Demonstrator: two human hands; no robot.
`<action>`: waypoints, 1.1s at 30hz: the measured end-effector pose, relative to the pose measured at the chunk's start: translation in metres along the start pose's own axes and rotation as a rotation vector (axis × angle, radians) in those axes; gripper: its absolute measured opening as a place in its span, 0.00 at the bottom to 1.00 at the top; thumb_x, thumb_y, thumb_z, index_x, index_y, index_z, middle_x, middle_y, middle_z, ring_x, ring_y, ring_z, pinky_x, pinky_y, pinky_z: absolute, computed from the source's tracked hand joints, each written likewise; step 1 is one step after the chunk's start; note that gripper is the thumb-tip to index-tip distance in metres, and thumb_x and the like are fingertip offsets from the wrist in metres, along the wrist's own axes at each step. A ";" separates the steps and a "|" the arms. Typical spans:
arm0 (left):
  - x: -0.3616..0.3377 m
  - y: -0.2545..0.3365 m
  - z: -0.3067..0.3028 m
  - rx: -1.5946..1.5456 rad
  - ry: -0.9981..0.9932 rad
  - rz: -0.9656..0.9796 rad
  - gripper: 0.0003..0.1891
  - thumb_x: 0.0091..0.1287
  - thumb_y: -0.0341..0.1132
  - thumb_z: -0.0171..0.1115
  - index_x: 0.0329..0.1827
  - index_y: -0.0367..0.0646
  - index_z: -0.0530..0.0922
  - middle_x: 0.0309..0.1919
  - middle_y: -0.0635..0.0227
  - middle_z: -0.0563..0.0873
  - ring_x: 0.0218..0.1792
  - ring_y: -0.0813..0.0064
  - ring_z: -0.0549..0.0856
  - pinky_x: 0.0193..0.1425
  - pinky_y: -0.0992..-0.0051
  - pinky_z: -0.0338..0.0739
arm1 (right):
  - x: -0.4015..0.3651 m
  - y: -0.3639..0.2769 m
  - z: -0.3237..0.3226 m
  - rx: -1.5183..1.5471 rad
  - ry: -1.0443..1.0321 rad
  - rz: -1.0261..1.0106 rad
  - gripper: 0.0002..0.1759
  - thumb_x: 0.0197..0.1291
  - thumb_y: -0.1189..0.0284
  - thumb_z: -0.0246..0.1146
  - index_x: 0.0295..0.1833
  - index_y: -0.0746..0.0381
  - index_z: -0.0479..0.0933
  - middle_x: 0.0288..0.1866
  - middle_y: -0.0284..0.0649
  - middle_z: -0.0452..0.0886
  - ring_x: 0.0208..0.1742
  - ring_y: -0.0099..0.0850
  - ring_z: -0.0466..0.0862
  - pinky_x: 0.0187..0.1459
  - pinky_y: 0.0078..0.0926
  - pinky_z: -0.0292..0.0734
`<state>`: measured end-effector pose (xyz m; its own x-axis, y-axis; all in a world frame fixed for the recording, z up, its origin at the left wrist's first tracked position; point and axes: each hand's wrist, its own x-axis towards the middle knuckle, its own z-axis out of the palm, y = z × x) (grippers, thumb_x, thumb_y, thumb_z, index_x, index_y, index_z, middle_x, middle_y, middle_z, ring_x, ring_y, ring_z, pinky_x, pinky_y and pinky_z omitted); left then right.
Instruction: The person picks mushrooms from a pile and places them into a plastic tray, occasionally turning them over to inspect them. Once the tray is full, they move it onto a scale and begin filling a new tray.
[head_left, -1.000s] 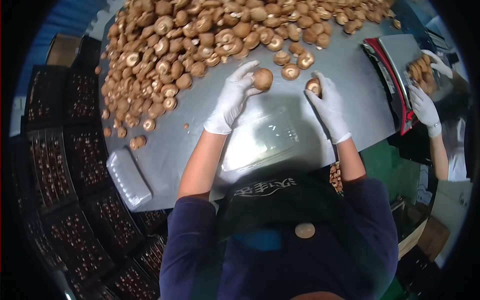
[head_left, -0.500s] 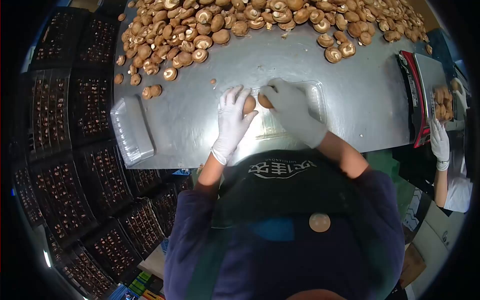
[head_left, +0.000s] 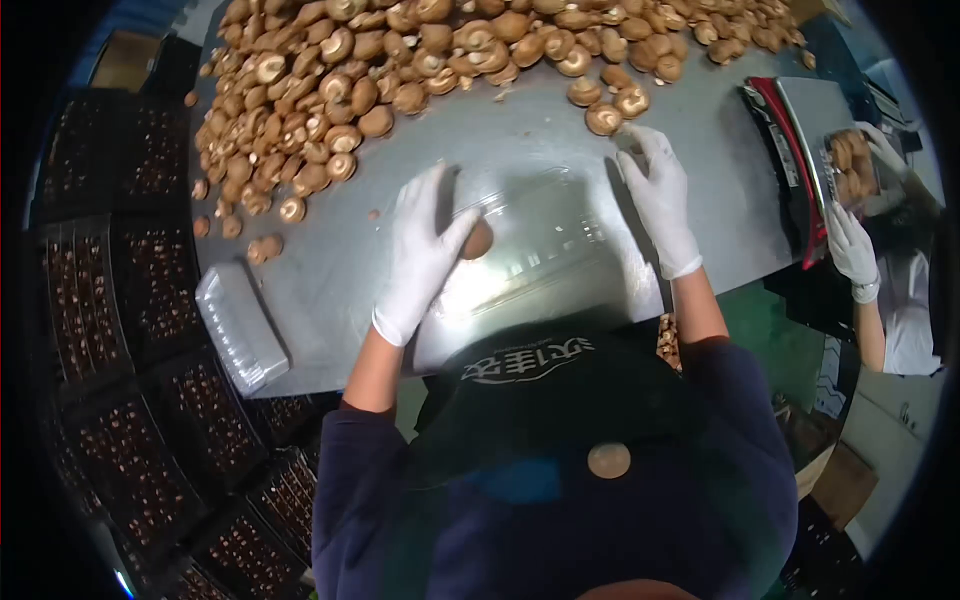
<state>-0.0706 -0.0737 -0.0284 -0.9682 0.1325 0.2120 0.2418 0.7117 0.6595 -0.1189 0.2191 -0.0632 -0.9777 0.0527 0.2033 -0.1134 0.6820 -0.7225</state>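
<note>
A clear plastic tray [head_left: 560, 245] lies on the metal table [head_left: 350, 240] in front of my body. One brown mushroom [head_left: 478, 240] rests in its left part. My left hand [head_left: 425, 235], in a white glove, is beside that mushroom with fingers spread and the thumb near it. To the right of the tray, close to a few loose mushrooms [head_left: 605, 118], my right hand [head_left: 660, 195] is gloved too, its fingers apart and nothing in them. A large pile of mushrooms [head_left: 400, 60] covers the far side of the table.
Clear trays [head_left: 243, 325] are stacked at the table's left edge. At the right stands a red and black scale [head_left: 785, 150] bearing a packed tray [head_left: 850, 165], with a co-worker's gloved hands [head_left: 850, 245] at it. Racks of mushrooms [head_left: 75, 290] line the left.
My right hand has moved right and away from the mushroom it was at, and its fingers have opened. My left hand has spread beside its mushroom. The whole view has shifted.
</note>
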 end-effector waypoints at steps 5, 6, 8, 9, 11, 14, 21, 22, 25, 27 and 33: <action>0.128 0.014 0.093 -0.027 -0.067 0.406 0.17 0.63 0.29 0.58 0.55 0.40 0.79 0.53 0.55 0.83 0.55 0.54 0.81 0.59 0.63 0.76 | 0.034 0.015 0.020 -0.228 0.006 -0.079 0.33 0.50 0.61 0.71 0.64 0.55 0.74 0.56 0.43 0.77 0.53 0.42 0.81 0.54 0.36 0.78; 0.146 0.025 0.107 0.003 -0.101 0.420 0.18 0.63 0.28 0.57 0.56 0.41 0.80 0.53 0.55 0.83 0.54 0.53 0.81 0.59 0.62 0.76 | 0.037 0.014 0.029 -0.334 -0.005 -0.075 0.32 0.49 0.62 0.72 0.62 0.55 0.75 0.56 0.44 0.76 0.53 0.44 0.81 0.53 0.38 0.78; 0.169 0.033 0.135 0.238 -0.147 0.428 0.20 0.61 0.29 0.58 0.58 0.40 0.79 0.52 0.53 0.82 0.52 0.52 0.81 0.58 0.61 0.76 | 0.045 0.022 0.033 -0.372 -0.024 -0.089 0.30 0.52 0.62 0.71 0.62 0.57 0.76 0.55 0.42 0.78 0.52 0.38 0.82 0.51 0.34 0.79; 0.179 0.036 0.141 0.288 -0.200 0.406 0.21 0.61 0.28 0.58 0.59 0.40 0.78 0.53 0.52 0.81 0.53 0.52 0.81 0.59 0.62 0.76 | 0.046 0.028 0.032 -0.372 -0.015 -0.086 0.30 0.52 0.62 0.71 0.62 0.57 0.76 0.55 0.42 0.78 0.52 0.38 0.82 0.51 0.34 0.79; 0.189 0.035 0.146 0.340 -0.251 0.386 0.21 0.61 0.28 0.58 0.60 0.41 0.77 0.54 0.52 0.81 0.54 0.52 0.81 0.59 0.62 0.76 | 0.043 0.041 0.026 0.404 0.042 0.105 0.27 0.58 0.64 0.68 0.63 0.62 0.76 0.54 0.40 0.81 0.47 0.32 0.83 0.47 0.28 0.79; 0.174 0.040 0.131 -0.576 -0.306 -0.117 0.23 0.64 0.26 0.55 0.65 0.39 0.74 0.57 0.63 0.82 0.56 0.68 0.82 0.58 0.72 0.77 | 0.040 0.051 -0.005 1.253 -0.250 0.329 0.27 0.72 0.66 0.52 0.72 0.68 0.65 0.53 0.49 0.82 0.44 0.32 0.84 0.43 0.21 0.78; 0.093 0.026 0.066 -1.379 -0.459 -0.394 0.24 0.67 0.29 0.61 0.67 0.42 0.72 0.57 0.66 0.78 0.54 0.77 0.79 0.57 0.79 0.76 | 0.009 0.037 -0.036 0.820 -0.193 0.084 0.20 0.72 0.71 0.53 0.63 0.71 0.73 0.57 0.49 0.82 0.54 0.39 0.83 0.57 0.30 0.77; 0.081 0.023 0.059 -1.384 -0.461 -0.435 0.24 0.65 0.28 0.62 0.66 0.42 0.72 0.56 0.67 0.78 0.55 0.77 0.79 0.57 0.78 0.76 | -0.002 0.042 -0.063 0.579 -0.389 -0.011 0.18 0.67 0.71 0.59 0.56 0.71 0.78 0.57 0.46 0.82 0.56 0.35 0.81 0.60 0.32 0.74; 0.046 0.035 0.033 -0.457 -0.425 -0.120 0.24 0.57 0.23 0.66 0.59 0.42 0.74 0.53 0.66 0.78 0.54 0.72 0.79 0.59 0.74 0.72 | -0.023 0.035 -0.139 0.561 -0.946 -0.092 0.19 0.63 0.63 0.64 0.52 0.67 0.81 0.49 0.43 0.84 0.55 0.35 0.80 0.61 0.30 0.71; 0.026 0.021 0.036 -0.180 -0.381 0.158 0.28 0.52 0.25 0.71 0.59 0.41 0.75 0.53 0.61 0.79 0.56 0.63 0.78 0.63 0.68 0.71 | -0.040 0.030 -0.167 0.038 -0.941 0.047 0.21 0.62 0.60 0.65 0.54 0.64 0.81 0.51 0.45 0.83 0.54 0.36 0.82 0.58 0.30 0.73; 0.028 0.029 0.031 0.189 -0.428 0.323 0.30 0.52 0.34 0.73 0.60 0.42 0.76 0.56 0.60 0.79 0.58 0.56 0.76 0.65 0.63 0.68 | 0.001 0.017 -0.101 0.013 -0.284 0.203 0.26 0.58 0.61 0.67 0.59 0.64 0.76 0.57 0.46 0.80 0.56 0.42 0.80 0.58 0.33 0.74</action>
<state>-0.0930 -0.0278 -0.0259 -0.7958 0.6038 0.0448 0.5528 0.6944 0.4606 -0.1044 0.3042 -0.0089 -0.9905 -0.0199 -0.1360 0.0879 0.6690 -0.7380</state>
